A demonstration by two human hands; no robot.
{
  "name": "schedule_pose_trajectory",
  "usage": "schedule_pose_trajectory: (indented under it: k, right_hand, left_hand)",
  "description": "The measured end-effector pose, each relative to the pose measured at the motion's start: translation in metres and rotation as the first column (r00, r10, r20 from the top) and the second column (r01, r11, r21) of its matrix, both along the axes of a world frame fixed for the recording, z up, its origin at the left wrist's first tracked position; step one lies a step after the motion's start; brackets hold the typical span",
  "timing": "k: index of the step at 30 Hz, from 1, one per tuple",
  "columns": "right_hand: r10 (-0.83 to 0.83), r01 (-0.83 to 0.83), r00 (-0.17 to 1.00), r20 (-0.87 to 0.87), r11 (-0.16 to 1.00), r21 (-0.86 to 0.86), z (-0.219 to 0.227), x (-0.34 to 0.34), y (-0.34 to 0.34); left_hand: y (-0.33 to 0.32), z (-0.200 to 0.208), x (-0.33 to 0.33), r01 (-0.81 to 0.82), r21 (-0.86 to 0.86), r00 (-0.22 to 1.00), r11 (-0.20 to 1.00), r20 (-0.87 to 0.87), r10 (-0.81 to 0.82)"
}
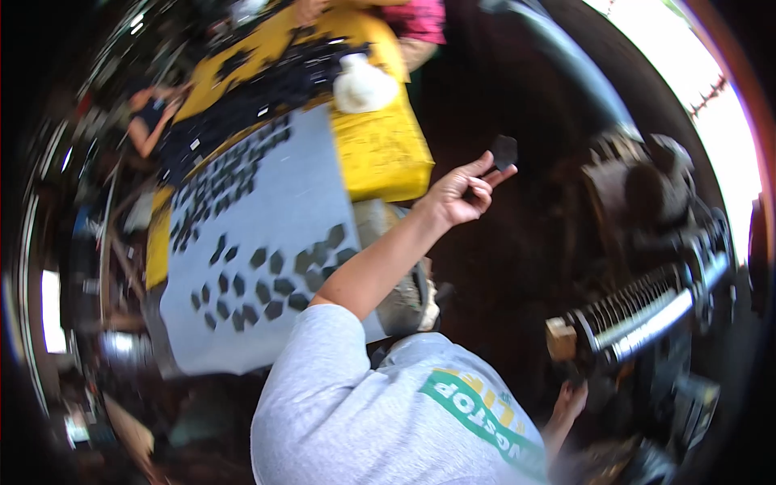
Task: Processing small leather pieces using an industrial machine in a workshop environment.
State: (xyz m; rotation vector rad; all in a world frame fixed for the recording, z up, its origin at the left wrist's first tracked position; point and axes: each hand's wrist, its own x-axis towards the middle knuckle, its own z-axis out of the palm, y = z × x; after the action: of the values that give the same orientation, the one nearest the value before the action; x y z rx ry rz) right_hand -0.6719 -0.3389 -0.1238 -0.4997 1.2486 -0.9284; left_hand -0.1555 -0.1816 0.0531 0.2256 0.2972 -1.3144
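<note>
My left hand (465,192) reaches out to the right of the table and pinches a small dark angular piece (506,152) between thumb and fingers. Lower down at the right, my right hand (571,398) is partly blurred. Its fingers look closed around something dark that I cannot make out, close to a machine with a ribbed roller (634,305). Left of my left arm, many similar dark angular pieces (273,307) lie in loose groups on a grey sheet (242,218).
A yellow cover (384,149) spreads over the table, with a white bag (364,85) and dark pieces on it. People stand at the far side, one in a pink top (420,20). A wooden block (559,338) sits at the roller's end. A large pipe (566,56) runs behind.
</note>
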Motion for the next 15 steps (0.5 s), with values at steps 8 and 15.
schedule_pose_trajectory:
  k: [8, 15]
  right_hand:
    - [0.011, 0.06, 0.853, -0.522, 0.991, 0.12, -0.009, 0.007, 0.019]
    - [0.113, 0.078, 0.717, -0.688, 0.967, 0.241, -0.059, -0.046, 0.015]
  left_hand:
    - [0.148, -0.028, 0.108, -0.553, 0.363, 0.822, 0.75, 0.384, 0.42]
    - [0.243, -0.051, 0.207, -0.797, 0.567, 0.6, 0.209, 0.782, 0.166]
